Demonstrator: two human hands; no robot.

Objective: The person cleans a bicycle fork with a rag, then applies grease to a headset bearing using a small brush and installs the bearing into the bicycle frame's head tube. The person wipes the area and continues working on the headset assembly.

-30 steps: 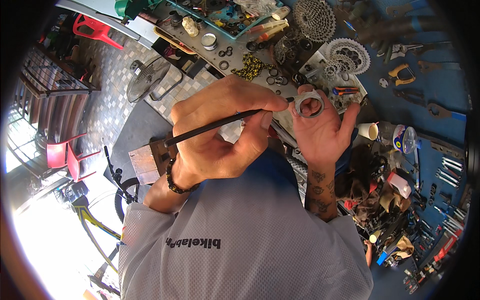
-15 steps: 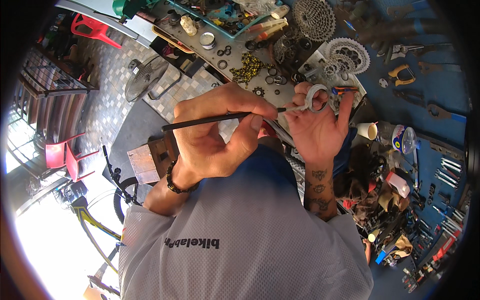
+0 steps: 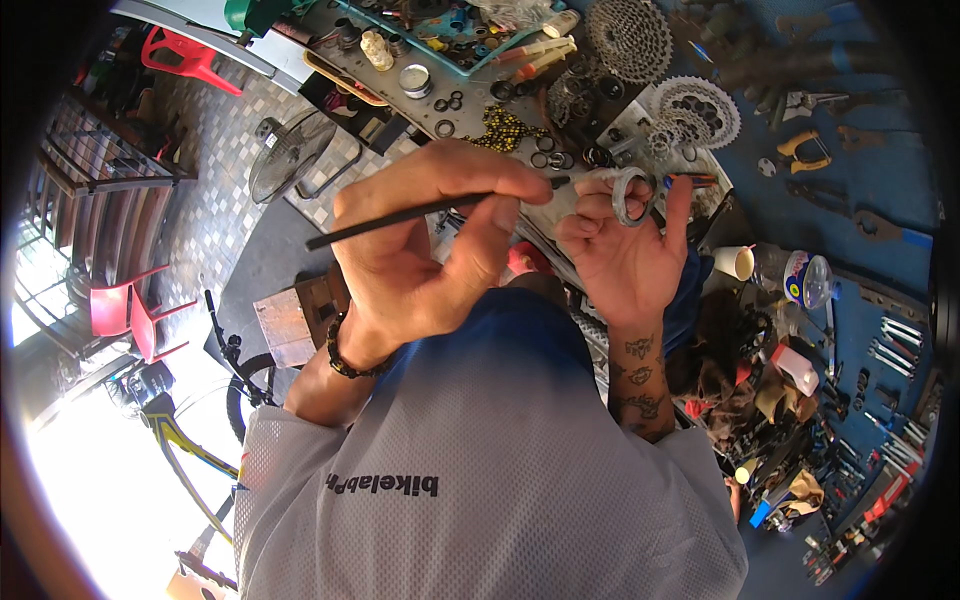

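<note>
Pinched between the thumb and fingers of my left hand (image 3: pixel 425 250) is a slim black-handled brush (image 3: pixel 420 217). Its handle slants up to the right, and its pale tip lies close to the fingers of my other hand. My right hand (image 3: pixel 630 260) is palm up with curled fingers, its thumb sticking up. A grey, bearing-like ring (image 3: pixel 620 200) with a whitish coating stands upright, held at those fingers. Whether the brush tip touches the ring is hard to make out. Behind both hands, a yellow-and-black chain (image 3: pixel 510 130) lies on the workbench (image 3: pixel 470 100).
Small rings, a round tin (image 3: pixel 415 80), a blue tray (image 3: pixel 465 72) of parts and a large cassette (image 3: pixel 628 38) crowd the bench. To the right are a paper cup (image 3: pixel 735 262), a plastic bottle (image 3: pixel 805 278) and a blue tool wall (image 3: pixel 860 180). A fan (image 3: pixel 290 155) stands left.
My left hand has moved slightly up and left with the brush, whose tip has lifted from low beside the ring. My right hand has shifted a little left and turned the ring slightly.
</note>
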